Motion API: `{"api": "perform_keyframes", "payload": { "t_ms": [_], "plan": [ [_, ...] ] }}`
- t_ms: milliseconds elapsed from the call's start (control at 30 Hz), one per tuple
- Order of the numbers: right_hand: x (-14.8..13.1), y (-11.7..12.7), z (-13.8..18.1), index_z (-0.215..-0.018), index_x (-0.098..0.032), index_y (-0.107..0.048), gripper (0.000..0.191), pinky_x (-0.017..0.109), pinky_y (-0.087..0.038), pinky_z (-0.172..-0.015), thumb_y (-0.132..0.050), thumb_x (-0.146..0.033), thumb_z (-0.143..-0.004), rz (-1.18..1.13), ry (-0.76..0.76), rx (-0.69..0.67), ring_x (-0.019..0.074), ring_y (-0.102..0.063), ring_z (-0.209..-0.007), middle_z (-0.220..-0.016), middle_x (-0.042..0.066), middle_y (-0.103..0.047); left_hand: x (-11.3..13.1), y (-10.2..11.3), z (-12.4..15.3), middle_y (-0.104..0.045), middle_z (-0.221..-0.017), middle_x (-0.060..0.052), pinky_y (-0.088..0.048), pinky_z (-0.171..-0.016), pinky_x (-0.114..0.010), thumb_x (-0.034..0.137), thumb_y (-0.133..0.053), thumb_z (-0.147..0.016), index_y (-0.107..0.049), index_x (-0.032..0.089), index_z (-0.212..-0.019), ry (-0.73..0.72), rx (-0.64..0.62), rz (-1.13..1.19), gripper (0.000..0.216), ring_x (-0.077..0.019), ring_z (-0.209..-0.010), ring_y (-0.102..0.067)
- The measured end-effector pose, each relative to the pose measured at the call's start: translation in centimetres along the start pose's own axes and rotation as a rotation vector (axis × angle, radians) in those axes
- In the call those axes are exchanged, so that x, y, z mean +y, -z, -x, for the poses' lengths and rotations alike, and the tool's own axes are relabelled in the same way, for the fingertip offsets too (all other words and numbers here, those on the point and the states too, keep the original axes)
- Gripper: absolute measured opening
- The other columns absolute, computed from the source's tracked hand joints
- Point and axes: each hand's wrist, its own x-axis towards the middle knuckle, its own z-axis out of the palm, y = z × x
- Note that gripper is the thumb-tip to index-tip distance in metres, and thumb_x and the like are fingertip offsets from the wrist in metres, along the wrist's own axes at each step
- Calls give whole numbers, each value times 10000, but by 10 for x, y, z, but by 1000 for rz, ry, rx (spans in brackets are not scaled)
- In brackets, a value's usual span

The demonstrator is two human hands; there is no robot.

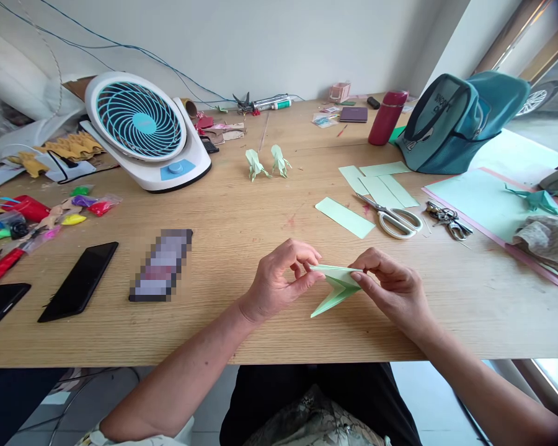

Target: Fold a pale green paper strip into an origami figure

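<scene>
A half-folded piece of light green paper (335,289) is held just above the wooden table (242,322) near its front edge. My left hand (279,282) pinches its left tip between thumb and fingers. My right hand (393,288) grips its right side, fingers closed on a fold. One pointed flap of the paper hangs down towards me. Two finished green paper figures (266,163) stand upright farther back at the table's middle.
Scissors (393,218), green paper strips (345,217) and keys (449,220) lie to the right, with a teal bag (456,121) and red bottle (387,118) behind. A white fan (144,130) stands back left; two black phones (79,280) and coloured bits lie left.
</scene>
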Motion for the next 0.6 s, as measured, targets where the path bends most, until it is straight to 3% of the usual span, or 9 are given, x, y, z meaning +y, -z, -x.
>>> {"api": "perform_keyframes", "payload": {
  "t_ms": [233,600],
  "plan": [
    [1,0,1,-863,-242,-648,79,303,-424,-675,-655,-204,-932,9,10,15,143,-540,-732,-792,-7,-591,-1,3,-2,-678,-956,-48,-510,-584,-184,176,-744,-866,-641,165,-859,-76,45,-77,104,-74,-708,-604],
    [-2,0,-1,-857,-240,-641,90,314,-418,-670,-653,-194,-933,3,31,17,145,-528,-727,-785,-4,-578,-2,5,-3,-697,-897,-40,-478,-612,-223,205,-784,-832,-655,172,-805,-56,60,-116,135,-111,-760,-629]
  ]
}}
